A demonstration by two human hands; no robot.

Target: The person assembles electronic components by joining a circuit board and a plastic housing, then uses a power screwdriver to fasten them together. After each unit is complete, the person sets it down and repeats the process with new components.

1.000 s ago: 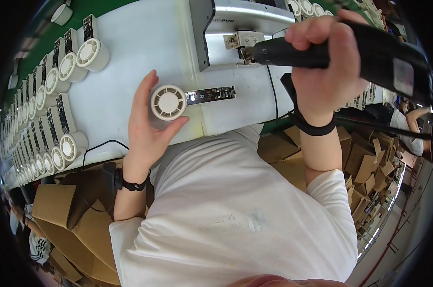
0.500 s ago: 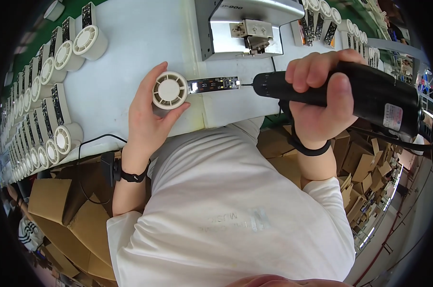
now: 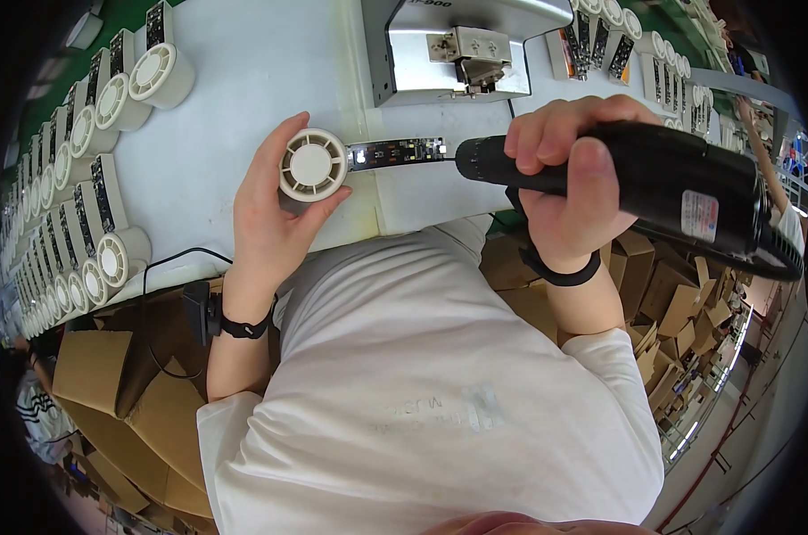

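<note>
My left hand [image 3: 276, 207] grips a white unit by its round, vented head [image 3: 313, 164]. From that head a narrow dark circuit board [image 3: 395, 154] with small bright parts points to the right. A black electric screwdriver [image 3: 591, 169] lies level in my right hand [image 3: 575, 178], my fingers wrapped round its body. Its thin bit reaches left to the board's far end; whether it sits in a screw there is too small to tell.
Rows of similar white units [image 3: 161, 77] line the table's left side, with more at the back right. A metal machine [image 3: 466, 55] stands beyond my hands. Cardboard boxes [image 3: 92, 370] lie below the table on both sides. A black cable [image 3: 190, 253] crosses the left table edge.
The screwdriver and my right hand have shifted left, bringing the tool's nose closer to the board. My left hand and the white unit have moved slightly left.
</note>
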